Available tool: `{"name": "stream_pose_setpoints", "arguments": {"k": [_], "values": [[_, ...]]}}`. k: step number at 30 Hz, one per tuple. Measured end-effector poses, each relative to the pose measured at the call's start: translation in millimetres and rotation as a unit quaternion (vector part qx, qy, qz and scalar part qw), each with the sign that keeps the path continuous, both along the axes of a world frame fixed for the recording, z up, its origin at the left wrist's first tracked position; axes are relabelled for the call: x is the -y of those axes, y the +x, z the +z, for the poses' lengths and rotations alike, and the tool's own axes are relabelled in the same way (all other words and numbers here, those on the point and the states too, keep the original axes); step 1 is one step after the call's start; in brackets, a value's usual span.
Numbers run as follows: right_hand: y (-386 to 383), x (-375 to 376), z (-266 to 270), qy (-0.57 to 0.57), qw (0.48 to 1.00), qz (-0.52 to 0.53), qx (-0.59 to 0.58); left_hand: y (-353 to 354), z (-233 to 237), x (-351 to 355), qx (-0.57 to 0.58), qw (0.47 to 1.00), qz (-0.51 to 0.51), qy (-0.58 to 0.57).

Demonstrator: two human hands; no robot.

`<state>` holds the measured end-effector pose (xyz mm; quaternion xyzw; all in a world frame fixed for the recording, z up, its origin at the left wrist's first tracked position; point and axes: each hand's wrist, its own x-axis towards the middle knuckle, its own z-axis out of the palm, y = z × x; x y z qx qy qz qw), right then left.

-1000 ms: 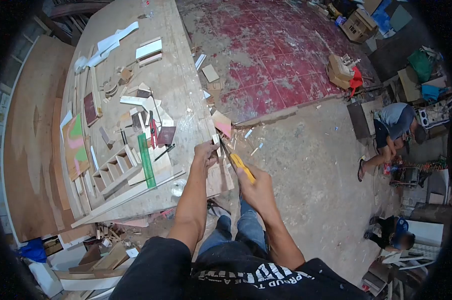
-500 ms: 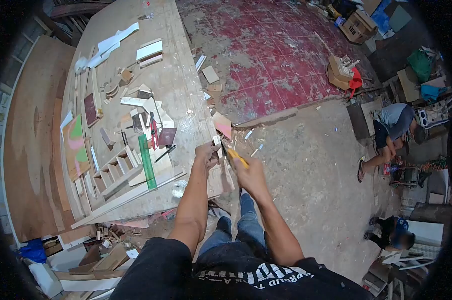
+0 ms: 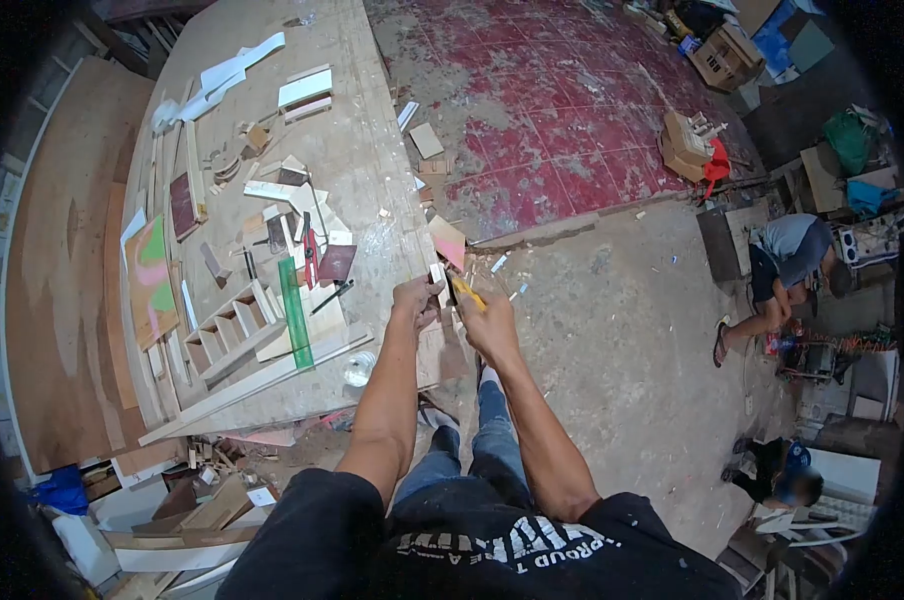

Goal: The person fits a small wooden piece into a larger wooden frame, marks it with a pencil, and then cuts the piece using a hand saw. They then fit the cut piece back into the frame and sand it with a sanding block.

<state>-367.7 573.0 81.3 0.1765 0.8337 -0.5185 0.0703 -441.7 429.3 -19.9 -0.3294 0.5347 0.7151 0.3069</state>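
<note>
Here we list: right hand (image 3: 489, 325), fingers clamped round yellow-handled tool (image 3: 468, 294); left hand (image 3: 414, 298), fingers clamped on pale wooden block (image 3: 438, 273). Also: compartmented pale wooden tray (image 3: 247, 349), any contents indistinct.

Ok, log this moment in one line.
left hand: holds pale wood piece at workbench edge | right hand: grips yellow-handled tool beside it | green ruler: on workbench

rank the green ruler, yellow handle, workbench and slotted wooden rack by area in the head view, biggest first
1. Workbench
2. Slotted wooden rack
3. Green ruler
4. Yellow handle, judged by its visible part; the right hand partly covers it
</note>
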Motion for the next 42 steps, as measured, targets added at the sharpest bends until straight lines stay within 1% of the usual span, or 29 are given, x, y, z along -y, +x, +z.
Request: {"name": "stream_pose_setpoints", "arguments": {"k": [2, 3, 5, 6, 8, 9, 11, 12, 14, 15, 17, 18, 20, 21, 23, 24, 27, 29, 30, 32, 33, 34, 35, 36, 37, 38, 39, 40, 42], "values": [[19, -8, 15, 0.028, 0.997, 0.004, -0.068, 3, -2, 1, -0.001, 1.000, -0.012, 0.011], [28, -13, 29, 0.029, 0.997, 0.007, -0.066, 3, -1, 1, 0.000, 1.000, -0.010, 0.012], [43, -19, 56, -0.080, 0.996, -0.023, -0.027, 2, 2, 0, 0.016, 1.000, 0.013, -0.005], [39, -18, 47, -0.079, 0.996, -0.020, -0.025, 2, 1, 2, 0.018, 1.000, 0.016, -0.005], [23, -13, 14, 0.018, 0.998, 0.036, -0.054, 4, 1, 4, 0.007, 0.999, -0.001, 0.053], [16, -10, 2, 0.019, 0.998, 0.037, -0.055, 4, -5, 3, 0.006, 0.999, 0.000, 0.054], [1, -2, -14, 0.017, 0.999, 0.027, -0.024, 0, -20, 2, -0.005, 1.000, -0.006, -0.003], [10, -4, -9, 0.016, 0.999, 0.025, -0.023, 3, -14, 2, -0.004, 1.000, -0.008, -0.005], [30, -16, 17, -0.017, 0.998, 0.008, -0.060, 2, 4, -2, 0.012, 1.000, 0.015, 0.013], [39, -20, 35, -0.017, 0.998, 0.009, -0.056, 3, -7, 1, 0.017, 1.000, 0.016, 0.013], [48, -26, 62, -0.082, 0.996, -0.002, -0.035, -3, -36, 10, -0.018, 0.996, -0.074, -0.044], [43, -23, 47, -0.081, 0.996, -0.002, -0.034, -1, -30, 7, -0.017, 0.996, -0.074, -0.043], [24, -11, 3, -0.037, 0.998, -0.004, -0.045, 3, -5, -3, -0.003, 0.998, -0.011, -0.068], [18, -12, -3, -0.036, 0.998, -0.002, -0.051, 0, -7, -5, -0.010, 0.998, -0.009, -0.067], [13, -9, -9, -0.021, 0.999, -0.018, -0.025, 2, -23, 0, -0.019, 1.000, -0.008, 0.000], [16, -13, -1, -0.021, 0.999, -0.019, -0.028, -2, -28, 1, -0.022, 1.000, -0.009, 0.000], [43, -27, 48, -0.022, 0.999, -0.010, -0.048, 4, -51, 5, -0.018, 1.000, -0.005, 0.020], [46, -26, 74, -0.093, 0.993, -0.031, 0.061, -3, -64, 9, -0.007, 0.999, -0.033, -0.013], [41, -22, 59, -0.092, 0.993, -0.030, 0.062, -1, -50, 7, -0.006, 0.999, -0.032, -0.013], [23, -5, 1, 0.021, 1.000, 0.003, -0.011, 5, -4, -2, 0.005, 0.999, 0.009, -0.036], [19, 0, -22, 0.034, 0.999, 0.006, 0.037, 6, -15, -4, 0.003, 0.999, 0.009, -0.037], [17, 0, -20, 0.031, 0.999, 0.008, 0.030, 2, -39, -2, -0.015, 0.999, -0.001, -0.045], [25, -3, -14, 0.038, 0.999, 0.007, -0.038, -1, -52, 2, -0.028, 0.998, -0.012, -0.054], [42, -7, -6, 0.046, 0.995, 0.002, -0.091, 7, -52, 2, -0.016, 0.998, -0.013, -0.056], [49, -12, 26, -0.009, 0.999, -0.015, -0.043, 10, -43, -2, 0.003, 0.999, 0.034, 0.008], [53, -17, 37, -0.008, 0.999, -0.017, -0.042, 5, -29, -6, 0.013, 0.994, 0.084, 0.074], [59, -22, 45, -0.030, 0.999, -0.027, -0.029, 8, -14, -4, 0.006, 0.996, 0.062, 0.069], [63, -23, 48, -0.052, 0.998, -0.037, -0.015, 7, -34, 2, 0.007, 0.995, 0.065, 0.069], [47, -13, 41, -0.026, 0.999, -0.019, -0.008, 2, -69, 10, -0.030, 0.999, -0.012, 0.012]]}}
